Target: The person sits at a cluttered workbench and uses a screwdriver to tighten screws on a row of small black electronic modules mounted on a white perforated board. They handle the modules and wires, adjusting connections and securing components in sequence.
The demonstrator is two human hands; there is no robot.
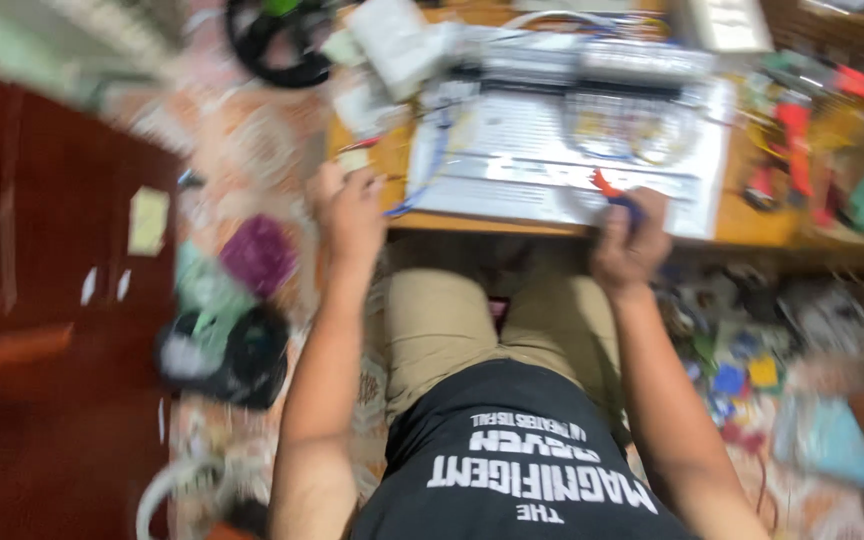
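The right hand [630,245] is closed around a red-and-blue-handled tool [616,192] at the near edge of the white panel [552,165], which lies on the wooden worktop [752,225] at 12 o'clock. The left hand [350,212], at 10 o'clock, curls at the panel's left corner beside blue wires [422,185]; blur hides its grip.

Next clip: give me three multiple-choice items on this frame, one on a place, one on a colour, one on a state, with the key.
1. Where is the white panel with wiring?
A. on a low wooden board in front of the person
B. on the person's lap
C. on the red floor at the left

2. What colour are the handles of the tool at the right hand?
A. green and yellow
B. red and blue
C. white

3. How is the right hand?
A. flat and open
B. out of view
C. closed on the tool

Key: 1 A, the panel lies on the board. 2 B, red and blue show above the fist. 3 C, the fingers curl round the handles.
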